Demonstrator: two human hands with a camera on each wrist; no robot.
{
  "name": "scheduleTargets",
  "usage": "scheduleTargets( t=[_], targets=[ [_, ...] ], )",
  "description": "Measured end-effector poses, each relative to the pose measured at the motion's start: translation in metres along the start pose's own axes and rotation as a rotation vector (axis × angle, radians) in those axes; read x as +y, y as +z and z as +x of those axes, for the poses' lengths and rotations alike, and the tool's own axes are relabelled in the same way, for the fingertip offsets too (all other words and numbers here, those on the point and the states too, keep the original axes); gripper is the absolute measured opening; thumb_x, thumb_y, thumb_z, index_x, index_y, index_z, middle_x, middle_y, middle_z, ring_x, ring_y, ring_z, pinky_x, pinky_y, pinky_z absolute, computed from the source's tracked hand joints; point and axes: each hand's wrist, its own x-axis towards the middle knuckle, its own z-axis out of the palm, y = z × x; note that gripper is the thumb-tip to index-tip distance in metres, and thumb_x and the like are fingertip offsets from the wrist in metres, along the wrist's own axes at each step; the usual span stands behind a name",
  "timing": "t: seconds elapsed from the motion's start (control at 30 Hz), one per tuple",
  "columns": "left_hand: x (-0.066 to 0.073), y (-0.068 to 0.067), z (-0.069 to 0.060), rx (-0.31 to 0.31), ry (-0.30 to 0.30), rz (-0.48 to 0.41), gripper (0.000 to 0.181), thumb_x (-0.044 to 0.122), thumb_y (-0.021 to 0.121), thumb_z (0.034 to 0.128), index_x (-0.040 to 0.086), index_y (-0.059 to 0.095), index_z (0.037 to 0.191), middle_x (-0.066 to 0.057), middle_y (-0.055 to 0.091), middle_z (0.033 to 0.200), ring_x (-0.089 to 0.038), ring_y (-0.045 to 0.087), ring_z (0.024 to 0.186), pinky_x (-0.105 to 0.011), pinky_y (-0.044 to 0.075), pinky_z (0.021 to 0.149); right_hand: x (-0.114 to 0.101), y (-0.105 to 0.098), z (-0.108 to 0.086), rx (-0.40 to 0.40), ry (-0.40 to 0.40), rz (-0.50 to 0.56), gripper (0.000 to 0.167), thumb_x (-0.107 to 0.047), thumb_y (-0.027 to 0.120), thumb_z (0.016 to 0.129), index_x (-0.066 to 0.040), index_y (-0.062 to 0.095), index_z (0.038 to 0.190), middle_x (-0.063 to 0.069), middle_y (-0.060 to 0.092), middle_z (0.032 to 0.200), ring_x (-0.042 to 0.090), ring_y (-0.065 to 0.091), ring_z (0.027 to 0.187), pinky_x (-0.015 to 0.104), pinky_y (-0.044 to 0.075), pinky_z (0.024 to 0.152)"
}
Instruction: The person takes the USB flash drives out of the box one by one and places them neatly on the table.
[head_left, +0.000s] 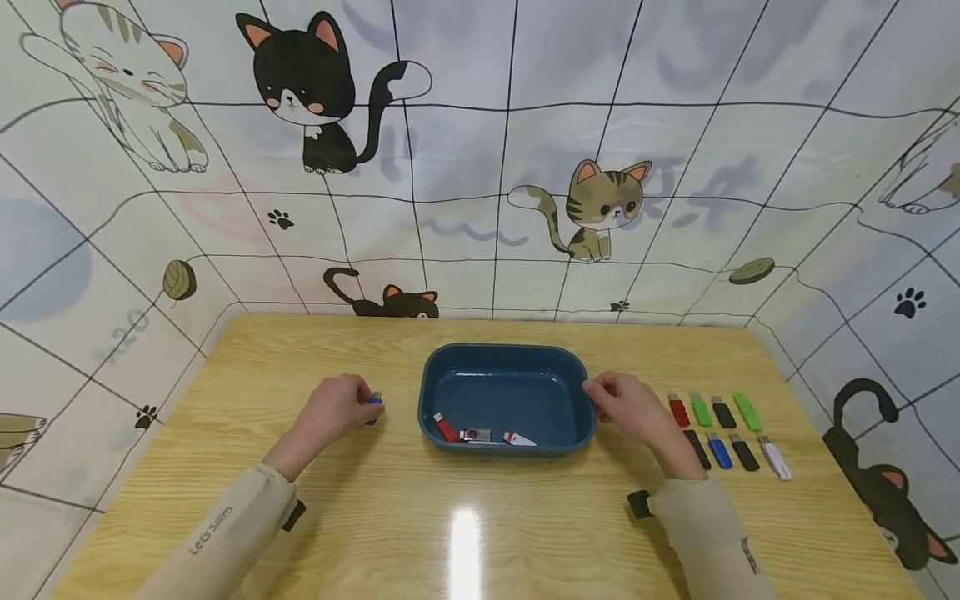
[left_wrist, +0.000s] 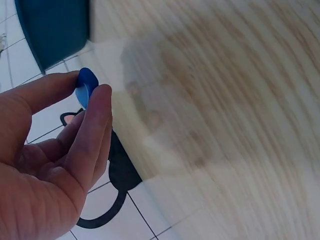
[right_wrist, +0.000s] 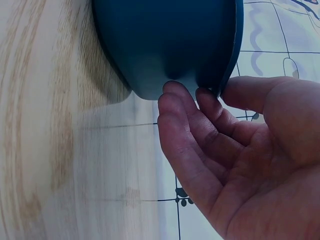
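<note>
Between thumb and fingertips, my left hand (head_left: 340,408) pinches a blue USB flash drive (head_left: 375,402) left of a dark blue plastic bin (head_left: 501,354). In the left wrist view the drive's rounded blue end (left_wrist: 87,86) shows between the fingers. My right hand (head_left: 624,406) grips the bin's right rim; the right wrist view shows the thumb against the rim, fingers at the outer wall of the bin (right_wrist: 165,45). Inside the bin, along its near side, lie a red USB drive (head_left: 446,427), a silver-and-dark one (head_left: 476,435) and a white-and-red one (head_left: 520,439).
Right of the right hand, several USB drives lie in two rows, among them a red one (head_left: 678,410), a bright green one (head_left: 747,412), a blue one (head_left: 720,451) and a white one (head_left: 775,458). A cat-print cloth (head_left: 465,150) surrounds the wooden table (head_left: 375,533).
</note>
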Motion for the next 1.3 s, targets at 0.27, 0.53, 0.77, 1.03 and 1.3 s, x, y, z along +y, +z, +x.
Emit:
scheduleTargets(
  t=[0.27,0.53,0.77,1.03,1.3],
  targets=[
    [-0.009,0.003,0.001,-0.047,-0.052,0.056,0.020,0.012,0.075,0.0903,-0.001,0.070,0.077,-0.006,0.065,0.072,-0.016,0.056,0.059,-0.026,0.047,0.052,-0.001,0.000,-0.002,0.001,0.001,0.006,0.032,-0.029,0.056,0.109,-0.001,0.067,0.101,0.006,0.066,0.082,0.026,0.066,0.080,0.038,0.058,0.071],
    [-0.014,0.008,0.005,-0.067,-0.077,0.081,0.044,0.012,0.077,0.0900,0.011,0.054,0.053,0.004,0.045,0.052,-0.010,0.041,0.049,-0.022,0.035,0.048,-0.003,-0.001,-0.003,0.004,-0.008,-0.003,0.031,-0.028,0.055,0.109,-0.001,0.067,0.101,0.006,0.065,0.082,0.027,0.066,0.079,0.035,0.057,0.069],
    [-0.011,0.010,0.007,-0.049,-0.069,0.158,0.047,0.015,0.079,0.0894,0.013,0.044,0.058,0.004,0.038,0.054,-0.011,0.039,0.051,-0.023,0.035,0.050,-0.003,-0.001,-0.002,-0.007,0.004,0.013,0.031,-0.027,0.055,0.109,0.001,0.066,0.104,0.006,0.066,0.084,0.025,0.066,0.081,0.042,0.060,0.075],
    [-0.011,0.012,0.006,0.012,-0.017,0.221,0.051,0.015,0.082,0.0886,0.012,0.042,0.058,0.003,0.035,0.054,-0.010,0.036,0.050,-0.022,0.033,0.046,-0.003,-0.002,-0.001,-0.012,0.001,0.006,0.033,-0.029,0.054,0.109,0.000,0.067,0.104,0.007,0.067,0.085,0.024,0.067,0.081,0.040,0.060,0.075],
    [-0.012,0.013,0.004,0.015,-0.017,0.234,0.051,0.017,0.082,0.0880,0.012,0.041,0.059,0.002,0.037,0.056,-0.010,0.036,0.050,-0.023,0.033,0.046,-0.003,-0.001,-0.002,-0.019,-0.001,0.009,0.033,-0.029,0.054,0.109,0.001,0.066,0.102,0.007,0.066,0.085,0.025,0.067,0.081,0.043,0.061,0.076]
  ],
)
